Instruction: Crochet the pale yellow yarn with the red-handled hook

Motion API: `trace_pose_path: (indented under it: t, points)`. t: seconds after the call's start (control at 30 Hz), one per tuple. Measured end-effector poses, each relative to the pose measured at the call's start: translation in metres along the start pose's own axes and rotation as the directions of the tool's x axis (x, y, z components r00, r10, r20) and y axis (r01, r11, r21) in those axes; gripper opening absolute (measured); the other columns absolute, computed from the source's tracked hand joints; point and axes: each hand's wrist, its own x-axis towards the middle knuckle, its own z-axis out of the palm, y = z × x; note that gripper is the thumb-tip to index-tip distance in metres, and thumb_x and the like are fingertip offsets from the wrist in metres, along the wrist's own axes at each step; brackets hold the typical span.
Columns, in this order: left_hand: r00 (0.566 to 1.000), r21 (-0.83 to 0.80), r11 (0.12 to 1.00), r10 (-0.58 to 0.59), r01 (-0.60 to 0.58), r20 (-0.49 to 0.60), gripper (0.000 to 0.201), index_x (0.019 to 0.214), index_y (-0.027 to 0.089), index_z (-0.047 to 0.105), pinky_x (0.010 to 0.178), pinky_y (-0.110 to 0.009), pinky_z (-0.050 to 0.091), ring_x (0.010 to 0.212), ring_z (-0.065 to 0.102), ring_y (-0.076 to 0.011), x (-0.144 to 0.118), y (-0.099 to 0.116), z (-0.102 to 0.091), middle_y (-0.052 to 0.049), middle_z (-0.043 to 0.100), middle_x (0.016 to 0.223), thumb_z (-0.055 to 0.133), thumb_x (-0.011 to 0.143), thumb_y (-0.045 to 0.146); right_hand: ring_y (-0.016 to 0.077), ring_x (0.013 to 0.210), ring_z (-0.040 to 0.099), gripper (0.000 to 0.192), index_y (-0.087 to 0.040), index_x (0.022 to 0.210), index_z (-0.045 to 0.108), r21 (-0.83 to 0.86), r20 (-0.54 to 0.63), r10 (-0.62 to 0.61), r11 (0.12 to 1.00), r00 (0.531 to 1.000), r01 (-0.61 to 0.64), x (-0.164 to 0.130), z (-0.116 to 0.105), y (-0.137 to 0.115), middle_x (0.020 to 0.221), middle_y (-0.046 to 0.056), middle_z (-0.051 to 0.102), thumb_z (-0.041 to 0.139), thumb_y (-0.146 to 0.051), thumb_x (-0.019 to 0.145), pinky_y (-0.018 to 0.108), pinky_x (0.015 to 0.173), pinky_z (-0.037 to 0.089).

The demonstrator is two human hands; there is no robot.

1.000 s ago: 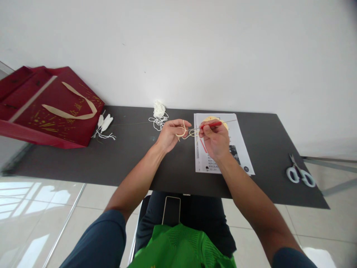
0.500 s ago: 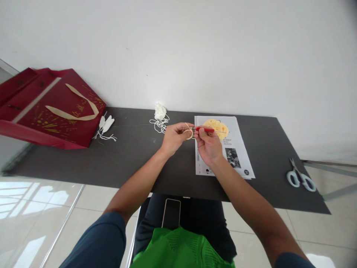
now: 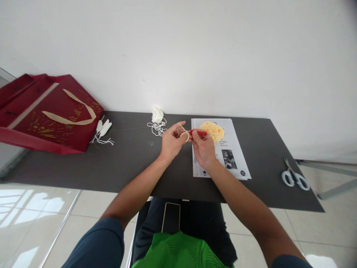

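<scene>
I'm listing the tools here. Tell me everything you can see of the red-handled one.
The red-handled tool has a plastic-looking red handle and a thin, metallic-looking shaft at each end. The right grip holds it nearly level over the dark table; its left shaft reaches the pale yarn at the left grip. The tips' shape is too small to tell.

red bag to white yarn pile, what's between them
In the head view, white pieces with loose strands lie beside the red bag; what looks like thread runs toward the white yarn pile.
</scene>
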Motion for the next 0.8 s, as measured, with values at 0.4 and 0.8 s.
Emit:
trace_pose_path:
  t: [0.4,0.8]
  points:
    - [0.997,0.114,0.991,0.077,-0.074,-0.014,0.046,0.123,0.017,0.069,0.063,-0.023,0.048,0.063,0.056,-0.0088,-0.005,-0.001,0.003,0.003,0.063,0.077,0.069,0.077,0.017,0.0102,0.066,0.065,0.027,-0.023,0.082,0.068,-0.015,-0.002,-0.065,0.998,0.998,0.065,-0.001,-0.001,-0.008,0.084,-0.002,0.075,0.088,-0.036,0.072,0.027,0.066,0.058]
    - [0.992,0.123,0.987,0.111,-0.104,-0.056,0.04,0.117,0.02,0.071,0.063,-0.024,0.045,0.062,0.054,-0.0091,-0.006,-0.001,0.002,0.002,0.064,0.078,0.073,0.077,0.02,0.0079,0.062,0.056,0.026,-0.024,0.08,0.063,-0.06,0.036,-0.225,0.972,0.974,0.226,0.005,-0.01,-0.022,0.083,-0.004,0.069,0.086,-0.032,0.075,0.025,0.061,0.049]
